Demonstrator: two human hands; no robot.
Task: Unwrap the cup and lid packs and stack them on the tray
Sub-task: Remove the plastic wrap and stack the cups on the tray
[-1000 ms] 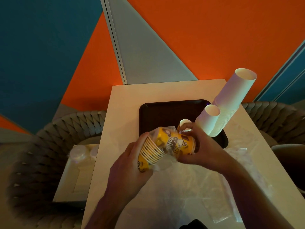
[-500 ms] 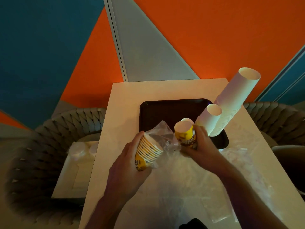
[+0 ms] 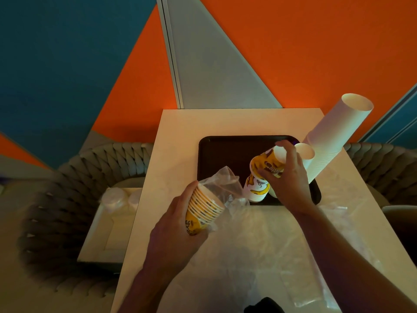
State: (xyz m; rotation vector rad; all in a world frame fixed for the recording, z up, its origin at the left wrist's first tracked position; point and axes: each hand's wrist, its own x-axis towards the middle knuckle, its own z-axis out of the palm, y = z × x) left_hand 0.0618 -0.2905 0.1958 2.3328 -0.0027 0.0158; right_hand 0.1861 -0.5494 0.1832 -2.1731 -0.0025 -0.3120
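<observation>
Orange, teal and grey wall panels behind; pale table (image 3: 185, 132) below, flanked by woven chairs.

Right hand (image 3: 290, 177): fingers curled round a short stack of yellow printed cups (image 3: 266, 164), held tilted over the near right part of the dark tray (image 3: 225, 150). Just below it, another yellow cup (image 3: 257, 188) standing on the tray, close to the near rim. Left hand (image 3: 178, 222): wrapped round a second nested stack of yellow cups (image 3: 203, 210), rims pointing toward the tray, open clear wrapper (image 3: 222, 179) hanging loose off its mouth.

Probably light, thin paper, easily crushed: best gripped round the side wall, gently, not by the rim. Nested stacks likely to slide apart if tipped. Wrapper soft and slippery, likely to cling.

Further out: two tall leaning stacks of white cups (image 3: 334, 136) at the tray's right edge, right beside the working hand, easy to knock. Crumpled clear plastic (image 3: 270, 245) over the near table. Lid packs (image 3: 112, 199) on a low surface to the left, seemingly unopened.
</observation>
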